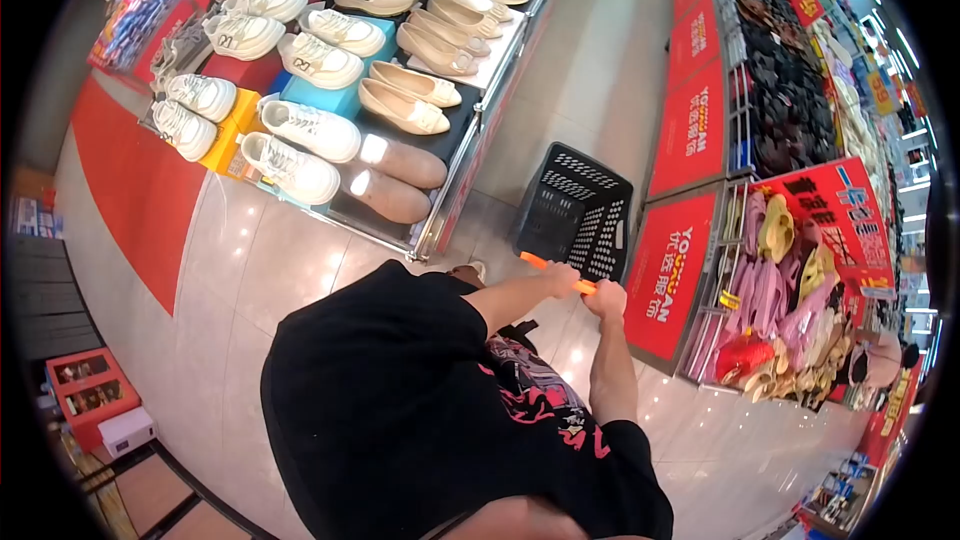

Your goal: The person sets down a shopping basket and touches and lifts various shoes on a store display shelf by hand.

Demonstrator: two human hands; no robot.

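Left fingers: the left hand (563,282) is wrapped around the orange handle (533,260), with orange showing on both sides of it.
Right fingers: the right hand (606,298) is curled at the handle's other end, just beside the left; its fingertips are hidden.
Basket: the black basket (552,202), its walls full of holes, is just beyond both hands, in the aisle between the table and the red panel.
Table: to the left, the table (462,145) carries brown slip-ons (390,195) near its corner, white sneakers (290,168) beside them and beige flats (400,105) further along.
Red panel: the red panel (665,290) stands right of the basket.
Rack: purple sandals (760,290) hang beyond the panel, below a red sign (845,230).
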